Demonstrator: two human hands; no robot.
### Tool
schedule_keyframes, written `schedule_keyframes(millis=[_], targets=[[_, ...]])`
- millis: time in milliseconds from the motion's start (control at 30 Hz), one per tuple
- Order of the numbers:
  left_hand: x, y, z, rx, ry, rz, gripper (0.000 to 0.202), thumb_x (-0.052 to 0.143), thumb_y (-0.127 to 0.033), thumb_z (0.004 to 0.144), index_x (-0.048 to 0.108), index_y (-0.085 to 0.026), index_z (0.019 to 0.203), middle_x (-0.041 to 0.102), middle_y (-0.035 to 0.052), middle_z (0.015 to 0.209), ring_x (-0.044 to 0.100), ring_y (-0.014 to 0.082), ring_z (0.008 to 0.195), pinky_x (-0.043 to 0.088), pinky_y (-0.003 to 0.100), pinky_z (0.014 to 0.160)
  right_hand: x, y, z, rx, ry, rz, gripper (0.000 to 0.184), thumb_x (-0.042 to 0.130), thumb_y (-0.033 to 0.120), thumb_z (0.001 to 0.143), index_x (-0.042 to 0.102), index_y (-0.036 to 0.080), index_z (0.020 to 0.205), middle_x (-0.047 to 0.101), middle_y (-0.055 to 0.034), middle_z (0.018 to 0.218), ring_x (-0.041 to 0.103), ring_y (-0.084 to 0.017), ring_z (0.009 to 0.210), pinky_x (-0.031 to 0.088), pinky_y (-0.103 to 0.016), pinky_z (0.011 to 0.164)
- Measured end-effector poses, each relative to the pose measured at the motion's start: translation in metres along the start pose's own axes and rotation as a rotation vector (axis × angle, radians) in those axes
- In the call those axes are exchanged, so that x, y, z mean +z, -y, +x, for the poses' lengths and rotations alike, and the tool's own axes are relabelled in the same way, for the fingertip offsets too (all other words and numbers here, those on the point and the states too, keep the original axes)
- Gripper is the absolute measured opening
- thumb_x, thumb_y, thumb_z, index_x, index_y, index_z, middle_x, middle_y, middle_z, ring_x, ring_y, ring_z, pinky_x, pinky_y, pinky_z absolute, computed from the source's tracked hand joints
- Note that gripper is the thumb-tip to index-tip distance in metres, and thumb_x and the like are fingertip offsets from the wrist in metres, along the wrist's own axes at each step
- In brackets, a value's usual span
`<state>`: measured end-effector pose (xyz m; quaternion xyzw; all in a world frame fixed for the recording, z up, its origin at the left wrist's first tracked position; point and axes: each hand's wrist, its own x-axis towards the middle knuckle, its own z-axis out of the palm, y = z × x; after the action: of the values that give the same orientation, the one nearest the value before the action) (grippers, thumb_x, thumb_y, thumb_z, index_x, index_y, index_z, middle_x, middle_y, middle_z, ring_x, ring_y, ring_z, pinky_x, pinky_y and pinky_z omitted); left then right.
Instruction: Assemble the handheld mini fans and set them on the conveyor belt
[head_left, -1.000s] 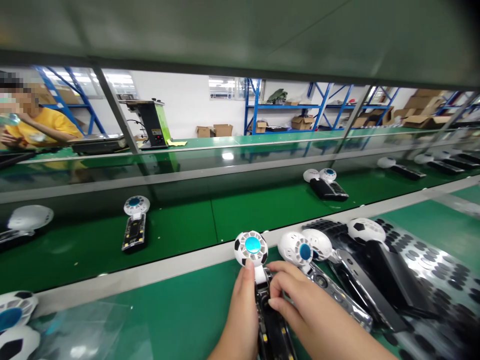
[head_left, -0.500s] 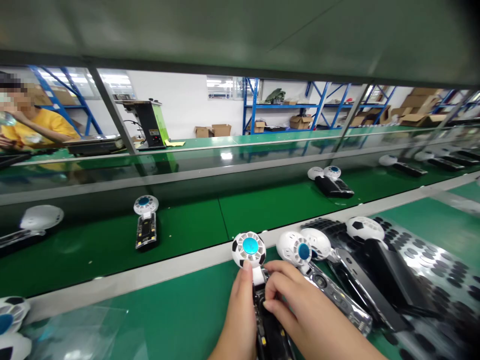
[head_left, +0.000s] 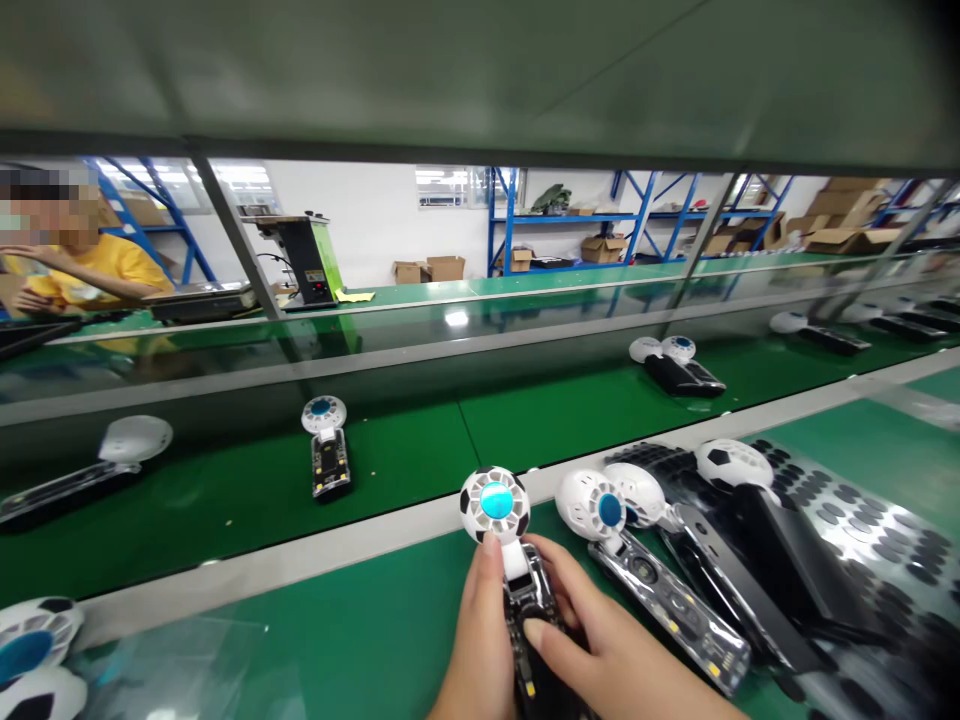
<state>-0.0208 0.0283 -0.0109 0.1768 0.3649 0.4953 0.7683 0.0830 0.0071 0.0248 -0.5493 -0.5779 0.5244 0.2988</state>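
Observation:
A handheld fan with a round white-and-black football-patterned head (head_left: pixel 495 505), a bright blue centre and a dark see-through body is between my hands, upright at the front middle. My left hand (head_left: pixel 480 620) wraps the left side of the body, its thumb up by the white neck. My right hand (head_left: pixel 600 630) grips the right side, with the thumb pressed on the front of the body and the fingers behind it. The lower body is partly hidden by my hands. Just right lies another fan with a clear-fronted body (head_left: pixel 675 605).
More fans with black bodies (head_left: pixel 802 550) lie on sheets of round black stickers (head_left: pixel 885 530) at right. Fans rest along the green belt (head_left: pixel 420 440) beyond a pale rail. Football-patterned heads (head_left: pixel 34 640) and clear film (head_left: pixel 180 650) are at left. A person in yellow (head_left: pixel 112 270) sits across.
My right thumb has come down flat on the fan's body, and the fingers have moved round behind it. Fans on the belt have shifted right in view.

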Motion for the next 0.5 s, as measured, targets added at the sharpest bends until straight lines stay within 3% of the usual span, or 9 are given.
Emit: schedule_keyframes(millis=[233,367,433,500], targets=[[0.006,-0.003,-0.006,0.254,-0.169,0.269,0.056,0.048,-0.058,0.071,0.058,-0.013,0.103,0.064,0.0123,0.102,0.053,0.0284,0.102,0.038,0.036,0.088,0.002,0.007,-0.001,-0.072,0.040,0.382,0.051,0.055,0.024,0.069,0.040,0.020,0.117,0.055,-0.0091,0.117,0.050,-0.021,0.110,0.038,-0.033,0.093],[0.008,-0.015,-0.006,0.389,-0.298,0.528,0.055,0.036,-0.053,0.079,0.045,-0.017,0.120,0.050,0.0119,0.123,0.042,0.0270,0.116,0.029,0.038,0.096,-0.005,0.015,0.011,-0.128,-0.017,0.310,0.046,0.058,0.020,0.065,0.045,0.020,0.109,0.059,-0.0084,0.111,0.051,-0.022,0.109,0.041,-0.032,0.091],[0.006,-0.030,-0.004,0.578,-0.289,0.764,0.047,0.035,-0.045,0.082,0.044,-0.019,0.120,0.043,0.0113,0.128,0.040,0.0247,0.117,0.033,0.036,0.094,-0.016,0.022,0.033,-0.158,-0.125,0.207,0.039,0.057,0.019,0.067,0.046,0.021,0.104,0.061,-0.0069,0.105,0.057,-0.021,0.100,0.046,-0.031,0.084],[-0.002,-0.050,0.001,0.685,-0.321,1.066,0.038,0.034,-0.037,0.083,0.050,-0.019,0.113,0.040,0.0108,0.128,0.038,0.0228,0.117,0.036,0.033,0.092,-0.032,0.032,0.066,-0.159,-0.252,0.124,0.035,0.054,0.021,0.074,0.044,0.021,0.107,0.062,-0.0059,0.100,0.062,-0.020,0.088,0.050,-0.031,0.075]])
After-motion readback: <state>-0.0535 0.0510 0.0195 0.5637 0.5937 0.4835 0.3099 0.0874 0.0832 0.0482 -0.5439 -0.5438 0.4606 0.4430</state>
